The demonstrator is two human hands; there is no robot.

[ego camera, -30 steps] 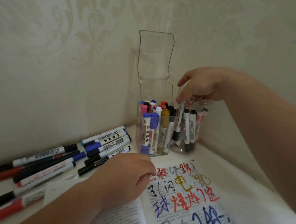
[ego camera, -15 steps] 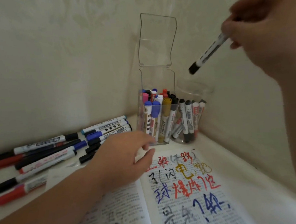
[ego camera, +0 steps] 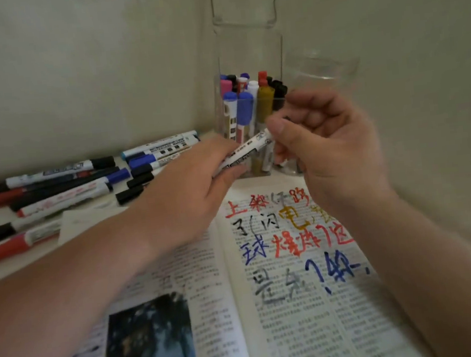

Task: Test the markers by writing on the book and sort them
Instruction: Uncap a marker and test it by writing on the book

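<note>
A white-barrelled marker (ego camera: 247, 151) lies slanted between both hands above the top of the open book (ego camera: 299, 302). My left hand (ego camera: 189, 192) grips its lower end; my right hand (ego camera: 329, 145) pinches its upper end with thumb and fingers. The book's right page carries handwriting in red, black, blue, yellow and grey. Behind the hands, a clear square holder (ego camera: 239, 111) stands full of upright markers. A clear round cup (ego camera: 321, 67) stands to its right, its contents mostly hidden by my right hand.
Several red, black and blue markers (ego camera: 64, 190) lie in a loose pile on the white surface at the left. Walls meet in a corner just behind the holder and cup. The holder's hinged clear lid (ego camera: 245, 3) stands open above it.
My right hand came down from the upper right with the black-capped marker. My left hand rose from the book and took hold of the marker's other end.
</note>
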